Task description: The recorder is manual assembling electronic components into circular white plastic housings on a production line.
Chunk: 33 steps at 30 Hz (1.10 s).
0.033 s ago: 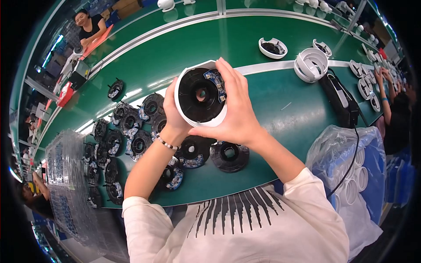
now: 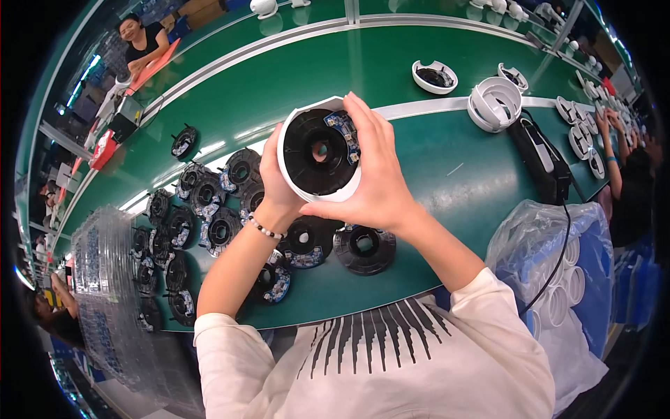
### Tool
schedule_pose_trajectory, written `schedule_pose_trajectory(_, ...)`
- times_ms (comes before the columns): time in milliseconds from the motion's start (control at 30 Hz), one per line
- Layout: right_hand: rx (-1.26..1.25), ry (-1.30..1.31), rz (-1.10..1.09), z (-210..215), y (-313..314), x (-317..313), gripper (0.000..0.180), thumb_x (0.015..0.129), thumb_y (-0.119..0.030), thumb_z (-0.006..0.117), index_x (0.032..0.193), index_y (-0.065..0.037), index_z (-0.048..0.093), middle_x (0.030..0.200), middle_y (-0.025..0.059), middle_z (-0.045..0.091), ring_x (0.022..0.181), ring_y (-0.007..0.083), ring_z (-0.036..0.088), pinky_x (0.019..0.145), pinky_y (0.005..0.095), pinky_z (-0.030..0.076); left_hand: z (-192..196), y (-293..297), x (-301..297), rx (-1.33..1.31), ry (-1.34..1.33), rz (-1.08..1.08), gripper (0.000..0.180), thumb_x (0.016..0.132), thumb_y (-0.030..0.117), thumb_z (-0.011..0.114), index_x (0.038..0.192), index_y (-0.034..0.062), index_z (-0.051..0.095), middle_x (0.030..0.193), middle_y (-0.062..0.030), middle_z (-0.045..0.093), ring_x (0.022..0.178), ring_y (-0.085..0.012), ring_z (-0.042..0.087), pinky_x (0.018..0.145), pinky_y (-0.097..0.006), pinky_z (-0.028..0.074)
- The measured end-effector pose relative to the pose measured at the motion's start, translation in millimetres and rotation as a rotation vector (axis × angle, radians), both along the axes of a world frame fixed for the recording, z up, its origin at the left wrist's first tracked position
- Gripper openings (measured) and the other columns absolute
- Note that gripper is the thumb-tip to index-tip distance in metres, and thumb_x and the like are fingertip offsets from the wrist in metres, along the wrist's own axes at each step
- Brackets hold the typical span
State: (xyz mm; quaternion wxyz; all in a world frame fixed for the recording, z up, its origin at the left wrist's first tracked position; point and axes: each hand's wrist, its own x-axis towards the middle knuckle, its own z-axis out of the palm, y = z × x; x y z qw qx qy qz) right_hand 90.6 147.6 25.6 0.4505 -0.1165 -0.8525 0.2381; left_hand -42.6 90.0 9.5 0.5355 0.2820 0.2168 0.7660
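1. A stack of clear plastic trays [image 2: 105, 272] is standing at the left end of the green desk [image 2: 433, 209].
2. Loose black discs [image 2: 232, 222], many showing blue circuit boards, are lying grouped on the left side of the desk. None is sitting in a housing, so this share appears to be awaiting fitting.
3. Your left hand [image 2: 278, 178] is curving its grip around the left side of a white housing [image 2: 349, 190], partly open to match its width.
4. You are holding this housing above the desk, its open end facing you. A black disc [image 2: 307, 174] with a blue board is sitting inside; insertion appears to be done. Whether it is fully seated or fastened, you cannot tell from this view.
5. Your right hand [image 2: 377, 167] is spreading its grip along the right side, fingers above and thumb below, sharing the hold.
6. Beyond it, a shallow white shell [image 2: 438, 88] is carrying a black insert, seemingly a part already filled.
7. Farther right, an open white shell [image 2: 481, 120] is standing near a long black device [image 2: 534, 150].
8. At the near right, a clear plastic bag [image 2: 516, 230] is holding more white round parts [image 2: 556, 306], apparently unused.
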Motion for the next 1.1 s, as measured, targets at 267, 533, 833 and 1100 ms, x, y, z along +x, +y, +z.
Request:
schedule_pose_trajectory(267, 0.024, -0.147, 0.008, 4.6, 6.1, 1.5, 0.111, 0.041, -0.041, 0.079, 0.123, 0.006, 0.021, 0.124, 0.0220, 0.026, 0.113, 0.0371, 0.028, 0.095, 0.0427, 0.025, 3.4, -3.1, -1.6, -0.059, -0.025, -0.197, 0.080, 0.076, 0.067, 0.019, 0.116, 0.0011, 0.039, 0.111, -0.0137, 0.048, 0.101, -0.0228, 0.048, 0.086, -0.036, 0.042)
schedule_pose_trajectory(533, -0.031, -0.054, -0.087, -20.4, 10.5, -4.3, 0.114, 0.041, -0.045, 0.076, 0.125, 0.006, 0.016, 0.125, 0.0227, 0.023, 0.114, 0.0383, 0.026, 0.094, 0.0439, 0.024, 1.7, 7.6, 5.2, -0.085, 0.007, -0.152, 0.048, 0.078, 0.035, 0.044, 0.109, -0.0013, 0.046, 0.103, -0.0140, 0.053, 0.093, -0.0228, 0.053, 0.082, -0.035, 0.044)
schedule_pose_trajectory(833, -0.130, 0.006, -0.199, -40.0, 79.8, 5.2, 0.094, 0.050, -0.050, 0.074, 0.119, 0.000, 0.034, 0.127, 0.0219, 0.025, 0.118, 0.0345, 0.026, 0.096, 0.0425, 0.023, -7.5, 72.8, -5.8, -0.316, 0.077, -0.120, 0.042, 0.082, 0.033, 0.037, 0.106, -0.0002, 0.047, 0.103, -0.0134, 0.054, 0.093, -0.0235, 0.054, 0.083, -0.036, 0.043)
schedule_pose_trajectory(1100, -0.042, -0.191, -1.246, 13.3, 305.3, 141.0, 0.030, 0.060, -0.024, 0.064, 0.087, -0.011, 0.062, 0.095, 0.0150, 0.055, 0.088, 0.0292, 0.054, 0.077, 0.0390, 0.044, -52.6, 162.9, -63.4, -0.512, 0.081, 0.033, 0.046, 0.084, 0.034, 0.034, 0.110, -0.0032, 0.041, 0.110, -0.0187, 0.048, 0.099, -0.0293, 0.050, 0.087, -0.043, 0.040)
